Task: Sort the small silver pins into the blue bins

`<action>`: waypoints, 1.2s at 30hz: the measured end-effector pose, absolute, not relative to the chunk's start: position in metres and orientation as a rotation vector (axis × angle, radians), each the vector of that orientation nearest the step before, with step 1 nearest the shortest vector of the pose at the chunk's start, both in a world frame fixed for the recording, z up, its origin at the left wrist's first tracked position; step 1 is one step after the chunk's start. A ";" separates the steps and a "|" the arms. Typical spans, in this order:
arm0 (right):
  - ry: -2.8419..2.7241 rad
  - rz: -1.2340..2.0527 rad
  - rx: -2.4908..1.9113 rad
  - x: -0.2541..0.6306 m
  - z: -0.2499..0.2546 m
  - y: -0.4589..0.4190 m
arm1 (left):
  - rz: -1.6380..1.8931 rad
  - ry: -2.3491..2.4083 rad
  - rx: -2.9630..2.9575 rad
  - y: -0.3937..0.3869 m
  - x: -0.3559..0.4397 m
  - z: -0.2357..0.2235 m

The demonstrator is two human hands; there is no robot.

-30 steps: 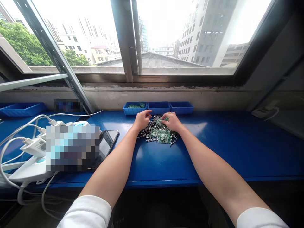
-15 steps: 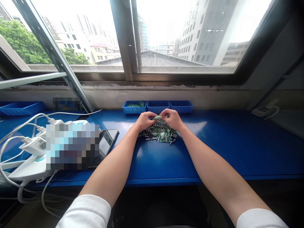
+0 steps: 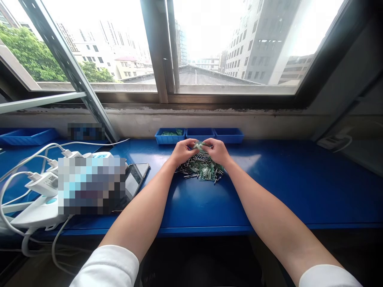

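Observation:
Between my two hands a small clear green plastic bag [image 3: 198, 146] with pale pieces in it is held up over a pile. My left hand [image 3: 183, 152] pinches its left side between thumb and fingers. The right side is gripped by my right hand [image 3: 217, 151] in the same way. Below them lies a heap of shiny metal pins or screws [image 3: 191, 169], too small to name surely. Another green bag [image 3: 207, 173] of pale pieces rests on the heap's near side. My hands cover the far edges of the heap.
Three blue bins stand behind the heap; the left bin [image 3: 170, 139] has green bags in it. To the left, a phone [image 3: 136, 179] and a white power strip [image 3: 38, 213] with plugs and cables lie on the blue table [image 3: 206, 211]. A metal shelf post [image 3: 86, 95] rises there.
My right hand has lifted a green bag from the heap, and my left hand has come in to grip its other side. The bag is now spread between both hands.

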State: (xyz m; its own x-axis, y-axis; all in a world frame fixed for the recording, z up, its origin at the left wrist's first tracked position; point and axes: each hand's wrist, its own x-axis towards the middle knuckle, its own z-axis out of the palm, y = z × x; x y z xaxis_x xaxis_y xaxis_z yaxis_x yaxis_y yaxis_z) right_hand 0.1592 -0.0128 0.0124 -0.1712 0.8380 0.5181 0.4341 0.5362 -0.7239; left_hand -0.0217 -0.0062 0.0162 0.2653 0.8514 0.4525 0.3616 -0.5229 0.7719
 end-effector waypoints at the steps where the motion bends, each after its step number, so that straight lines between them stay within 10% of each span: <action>1: -1.799 0.516 -1.063 0.160 0.012 -0.012 | 1.207 1.044 1.960 -0.007 -0.021 0.017; 36: -1.685 0.442 -1.300 0.170 0.012 -0.010 | 1.444 0.879 1.154 0.010 -0.072 0.023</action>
State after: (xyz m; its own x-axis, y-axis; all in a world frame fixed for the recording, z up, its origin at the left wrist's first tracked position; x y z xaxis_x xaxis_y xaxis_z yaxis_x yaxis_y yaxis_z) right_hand 0.1703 -0.0095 0.0116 -0.0060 0.8941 0.4479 0.5592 0.3743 -0.7397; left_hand -0.0716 0.0096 0.0226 0.0051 0.9801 0.1983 -0.2737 -0.1893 0.9430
